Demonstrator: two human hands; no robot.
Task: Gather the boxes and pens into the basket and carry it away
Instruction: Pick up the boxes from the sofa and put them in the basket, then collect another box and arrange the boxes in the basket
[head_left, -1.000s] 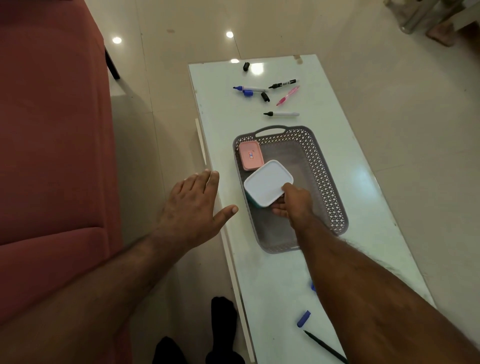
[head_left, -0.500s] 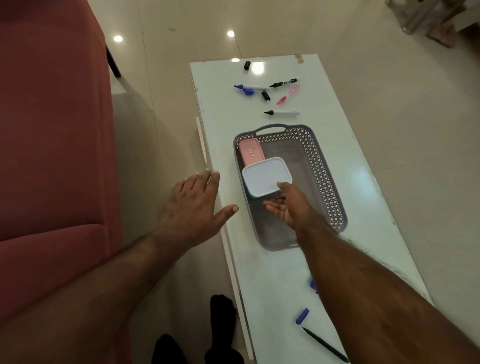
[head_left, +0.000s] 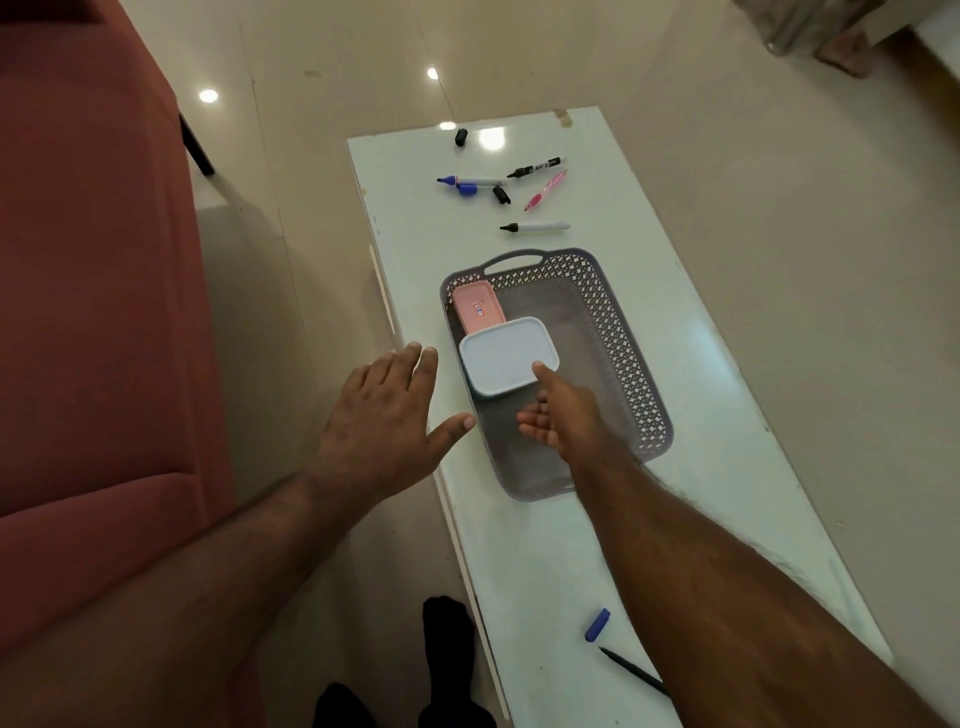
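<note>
Grey basket (head_left: 631, 364) on the white table (head_left: 727, 467) — landmark. Inside it, along its left wall: white box (head_left: 506, 356), with the pink box (head_left: 475, 307) just beyond. Right hand (head_left: 563, 415) above the basket floor, fingers relaxed, thumb tip at the white box's near corner, grasping nothing. Left hand (head_left: 387, 421) left of the basket, spread flat. Pens (head_left: 535, 227) lie beyond the basket's handle.

basket (head_left: 618, 332) right half free beside white box (head_left: 506, 356) and pink box (head_left: 475, 309)
</note>
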